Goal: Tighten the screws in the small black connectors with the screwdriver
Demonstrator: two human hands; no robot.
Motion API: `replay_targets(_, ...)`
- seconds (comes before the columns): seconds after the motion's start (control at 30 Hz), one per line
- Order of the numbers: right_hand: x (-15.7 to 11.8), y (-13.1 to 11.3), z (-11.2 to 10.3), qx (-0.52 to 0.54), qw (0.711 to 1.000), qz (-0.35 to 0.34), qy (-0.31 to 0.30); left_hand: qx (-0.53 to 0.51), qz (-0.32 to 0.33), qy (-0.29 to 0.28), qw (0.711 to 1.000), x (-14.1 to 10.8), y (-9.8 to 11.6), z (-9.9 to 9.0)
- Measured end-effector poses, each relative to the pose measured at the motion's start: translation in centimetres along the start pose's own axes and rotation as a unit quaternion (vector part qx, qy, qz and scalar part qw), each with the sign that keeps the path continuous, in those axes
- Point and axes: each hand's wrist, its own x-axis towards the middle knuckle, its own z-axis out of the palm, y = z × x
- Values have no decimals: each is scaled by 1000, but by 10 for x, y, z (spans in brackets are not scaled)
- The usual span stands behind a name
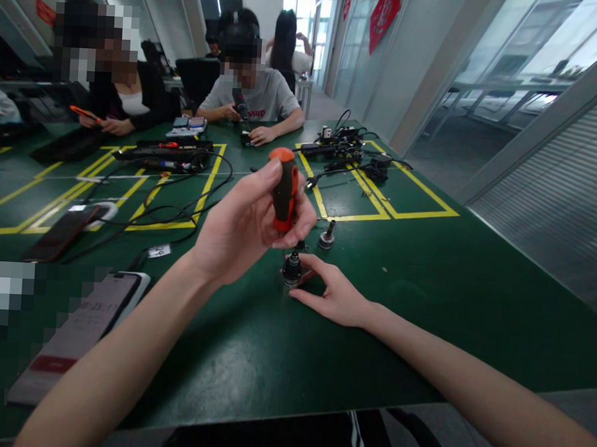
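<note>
My left hand [248,221] is closed around the orange and dark grey handle of a screwdriver [284,193], raised above the table with the handle's end up. Its tip is hidden behind my fingers and the part below. Beneath it, a small cylindrical part [292,268], black on top with a metal base, stands upright on the green table [241,367]. My right hand [337,292] grips that part from the right side, thumb in front and fingers behind. Just beyond stands a second small metal part with a black stem [327,236], touched by neither hand.
Black cables and adapters [352,149] lie in yellow-taped areas at the far right. Left are a black tool tray [166,155], loose cables, a phone [65,231] and a larger phone on a stand [87,326]. Across the table, a co-worker [255,98] holds a tool; another person [125,101] sits left.
</note>
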Motion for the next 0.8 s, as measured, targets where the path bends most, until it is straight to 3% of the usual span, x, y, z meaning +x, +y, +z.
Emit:
replay_targets(0.47,-1,3,1,-6,1000,-17,7,-34,-22,14,999,1,2,4)
replay_targets(0.8,0,1,1,2,1000,-14,6,-14,12,18,1000,-2,0,5)
